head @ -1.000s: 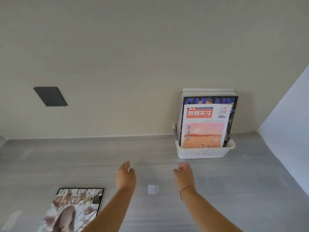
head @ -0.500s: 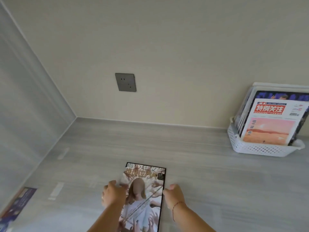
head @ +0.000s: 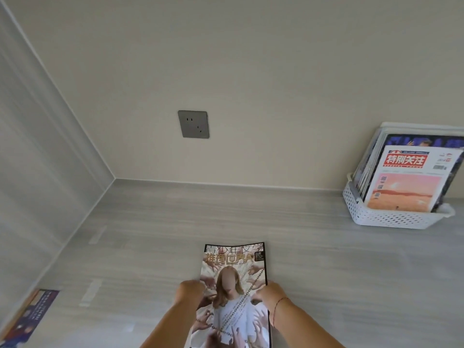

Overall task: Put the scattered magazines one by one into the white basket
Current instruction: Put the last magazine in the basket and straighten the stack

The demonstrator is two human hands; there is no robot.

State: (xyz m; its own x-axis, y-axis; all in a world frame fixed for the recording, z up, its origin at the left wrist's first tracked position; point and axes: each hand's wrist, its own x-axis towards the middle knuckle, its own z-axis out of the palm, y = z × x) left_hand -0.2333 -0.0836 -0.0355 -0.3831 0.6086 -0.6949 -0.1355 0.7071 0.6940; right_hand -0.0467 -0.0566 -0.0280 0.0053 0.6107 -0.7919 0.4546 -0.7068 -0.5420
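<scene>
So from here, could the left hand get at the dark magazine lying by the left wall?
Probably, but not right now. The left hand is gripping the magazine in front together with the right hand. The dark magazine lies flat with bare counter between, so nothing blocks it once that hand frees up.

A magazine (head: 234, 277) is lying on the counter (head: 326, 272), nearest the person, with a hand touching each side edge. Far right, a basket (head: 391, 219) is sitting against the wall (head: 251, 71), with magazines standing inside it. A socket (head: 193, 124) is sitting on the wall behind. Another magazine (head: 27, 317) is lying far left.
</scene>
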